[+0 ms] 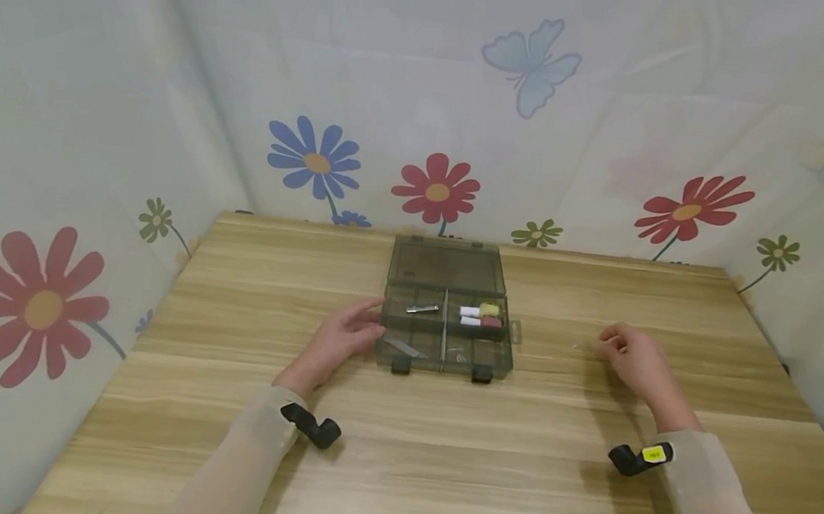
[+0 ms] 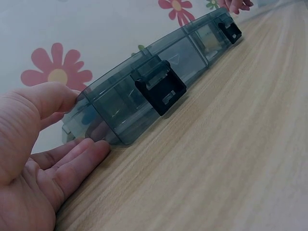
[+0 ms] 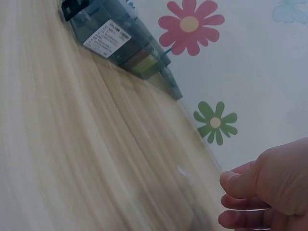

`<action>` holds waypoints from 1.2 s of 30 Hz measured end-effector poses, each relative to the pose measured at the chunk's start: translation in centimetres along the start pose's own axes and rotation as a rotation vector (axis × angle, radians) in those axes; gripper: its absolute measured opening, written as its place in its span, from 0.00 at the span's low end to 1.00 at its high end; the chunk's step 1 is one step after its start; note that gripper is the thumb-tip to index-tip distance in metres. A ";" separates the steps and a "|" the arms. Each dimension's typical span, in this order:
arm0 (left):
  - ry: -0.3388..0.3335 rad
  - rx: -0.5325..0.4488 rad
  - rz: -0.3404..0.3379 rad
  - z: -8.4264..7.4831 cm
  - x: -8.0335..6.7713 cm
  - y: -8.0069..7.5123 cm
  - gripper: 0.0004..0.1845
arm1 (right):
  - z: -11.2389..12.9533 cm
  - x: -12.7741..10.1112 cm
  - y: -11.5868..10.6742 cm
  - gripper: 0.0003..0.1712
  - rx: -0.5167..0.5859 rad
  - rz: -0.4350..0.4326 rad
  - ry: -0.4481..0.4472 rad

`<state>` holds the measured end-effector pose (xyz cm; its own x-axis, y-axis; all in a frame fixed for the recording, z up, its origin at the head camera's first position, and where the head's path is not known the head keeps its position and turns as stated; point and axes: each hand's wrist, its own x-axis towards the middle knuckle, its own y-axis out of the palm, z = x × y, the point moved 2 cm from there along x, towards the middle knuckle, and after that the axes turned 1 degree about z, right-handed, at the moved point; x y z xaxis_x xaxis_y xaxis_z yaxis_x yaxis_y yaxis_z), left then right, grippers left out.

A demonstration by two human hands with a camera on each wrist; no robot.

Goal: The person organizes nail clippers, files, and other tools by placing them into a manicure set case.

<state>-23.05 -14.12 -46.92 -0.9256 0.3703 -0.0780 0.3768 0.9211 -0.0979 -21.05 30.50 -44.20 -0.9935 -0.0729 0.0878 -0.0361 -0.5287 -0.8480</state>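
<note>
Left hand (image 1: 343,342) rests on the worktop (image 1: 436,460) at the left end of the box (image 1: 445,353). Fingers straight and relaxed; in the left wrist view the thumb lies against the box's corner wall (image 2: 110,115) and the fingertips (image 2: 91,149) touch its base. Nothing is gripped.

The box is smoky, see-through plastic and sits mid-worktop, a little toward the far edge. Its lid (image 1: 447,265) is open and tilted back toward the wall. Two black latches (image 1: 400,365) on the near side; one shows close up in the left wrist view (image 2: 161,89). Dividers split the tray into compartments. Back left compartment: a small metal clipper (image 1: 422,308). Back right: small spools (image 1: 483,316), white, yellow and reddish. Front left: a thin pale strip (image 1: 405,347). Front right contents too faint to tell.

Right hand (image 1: 631,355) is well apart from the box, on the worktop to its right. Fingers curled loosely inward, thumb against the fingertips (image 3: 236,185). Whether it pinches anything is unclear. A tiny pale speck (image 3: 182,172) lies on the worktop just beside it, too small to identify.

A black wrist mount sits on each sleeve; the right one (image 1: 638,458) carries a yellow tag.

Behind: cloth backdrop (image 1: 177,56) printed with flowers and a butterfly.
</note>
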 end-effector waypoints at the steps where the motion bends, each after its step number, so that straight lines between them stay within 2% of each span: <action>1: 0.002 -0.001 0.000 0.0 0.0 0.0 0.31 | 0.2 0.1 0.0 0.07 0.003 0.009 -0.002; 11: -0.010 -0.007 0.002 -0.1 -0.1 0.1 0.31 | 2.5 0.5 -0.1 0.09 0.052 0.060 -0.016; 24: 0.004 -0.001 -0.002 0.2 0.0 0.0 0.31 | 4.8 1.4 0.7 0.10 0.058 0.078 -0.079; 36: 0.012 -0.009 0.006 0.1 0.0 0.0 0.31 | 7.0 2.1 1.2 0.09 0.090 0.082 -0.102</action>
<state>-23.04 -14.17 -47.04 -0.9236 0.3774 -0.0671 0.3823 0.9197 -0.0890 -22.39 23.83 -41.42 -0.9764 -0.2019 0.0760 0.0595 -0.5909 -0.8045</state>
